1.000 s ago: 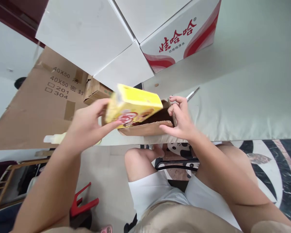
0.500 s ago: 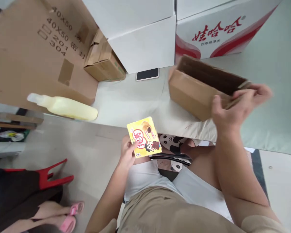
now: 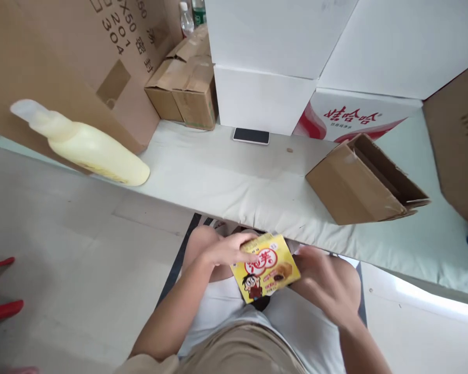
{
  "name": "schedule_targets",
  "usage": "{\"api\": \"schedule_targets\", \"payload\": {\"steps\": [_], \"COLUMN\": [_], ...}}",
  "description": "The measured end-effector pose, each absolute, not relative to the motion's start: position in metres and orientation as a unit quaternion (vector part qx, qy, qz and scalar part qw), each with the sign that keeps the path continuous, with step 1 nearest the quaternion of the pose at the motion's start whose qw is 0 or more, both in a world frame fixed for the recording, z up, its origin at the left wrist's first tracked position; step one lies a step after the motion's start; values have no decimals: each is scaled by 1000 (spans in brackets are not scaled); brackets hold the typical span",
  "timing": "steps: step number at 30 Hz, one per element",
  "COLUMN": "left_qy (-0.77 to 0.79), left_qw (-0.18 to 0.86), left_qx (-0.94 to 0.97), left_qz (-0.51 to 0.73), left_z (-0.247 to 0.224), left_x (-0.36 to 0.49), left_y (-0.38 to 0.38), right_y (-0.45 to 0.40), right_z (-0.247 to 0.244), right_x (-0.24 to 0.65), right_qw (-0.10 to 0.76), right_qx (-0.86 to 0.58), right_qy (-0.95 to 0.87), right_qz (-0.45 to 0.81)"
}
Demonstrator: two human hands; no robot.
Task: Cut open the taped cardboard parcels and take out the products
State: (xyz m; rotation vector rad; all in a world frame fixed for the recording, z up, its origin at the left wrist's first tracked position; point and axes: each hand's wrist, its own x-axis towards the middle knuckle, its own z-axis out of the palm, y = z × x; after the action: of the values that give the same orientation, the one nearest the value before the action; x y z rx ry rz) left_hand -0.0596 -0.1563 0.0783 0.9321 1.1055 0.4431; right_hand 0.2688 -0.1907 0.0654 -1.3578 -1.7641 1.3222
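Above my lap, a yellow snack box (image 3: 284, 254) with a cartoon figure and red lettering is tilted toward me. My left hand (image 3: 232, 250) is closed around its left side, the thumb or a finger lying over the printed face. Close by the box's right edge is my right hand (image 3: 327, 285), smeared by motion; whether it touches the box I cannot tell. On the cloth-covered table to the right stands an open brown cardboard box (image 3: 347, 182), its opening facing up and away, with neither hand on it.
A phone (image 3: 251, 136) lies at the table's back, before stacked white cartons (image 3: 263, 98). A pale yellow pump bottle (image 3: 97, 153) stands at the left, near a large brown carton (image 3: 62, 78) and a smaller cardboard box (image 3: 195, 101). Red stool legs (image 3: 3, 311) show lower left.
My right hand has let go of the brown cardboard box and moved down beside the snack box. My left hand has brought the snack box rightward over my lap and turned it. The view has shifted.
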Motion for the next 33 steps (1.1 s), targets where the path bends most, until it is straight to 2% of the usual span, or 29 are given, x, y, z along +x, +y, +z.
{"api": "schedule_targets", "payload": {"steps": [3, 7, 11, 13, 18, 21, 24, 29, 31, 33], "left_qy": [495, 488, 480, 534, 570, 627, 657, 606, 601, 615], "left_qw": [734, 761, 716, 651, 550, 523, 525, 499, 416, 328], "left_qx": [418, 277, 316, 352, 425, 414, 389, 436, 483, 552], "left_qz": [202, 325, 395, 408, 440, 404, 377, 440, 482, 458], "left_z": [73, 58, 66, 90, 190, 233, 249, 221, 189, 148], "left_x": [-62, -61, -43, -33, -24, -17, -6, -8, -22, -40], "left_y": [-153, -163, -141, -99, 57, 124, 149, 121, 92, 58], "right_y": [-197, -183, -139, -98, 46, 116, 143, 115, 96, 79], "right_z": [57, 58, 76, 99, 189, 231, 250, 263, 262, 251], "right_x": [222, 197, 187, 181, 164, 156, 153, 191, 233, 287], "right_qw": [225, 336, 391, 426, 534, 490, 445, 487, 528, 562], "right_qx": [-509, -576, -594, -584, -541, -600, -644, -602, -590, -612], "right_qy": [-565, -368, -316, -345, -339, -341, -338, -396, -428, -436], "right_qz": [609, 648, 628, 599, 555, 533, 522, 493, 436, 346]}}
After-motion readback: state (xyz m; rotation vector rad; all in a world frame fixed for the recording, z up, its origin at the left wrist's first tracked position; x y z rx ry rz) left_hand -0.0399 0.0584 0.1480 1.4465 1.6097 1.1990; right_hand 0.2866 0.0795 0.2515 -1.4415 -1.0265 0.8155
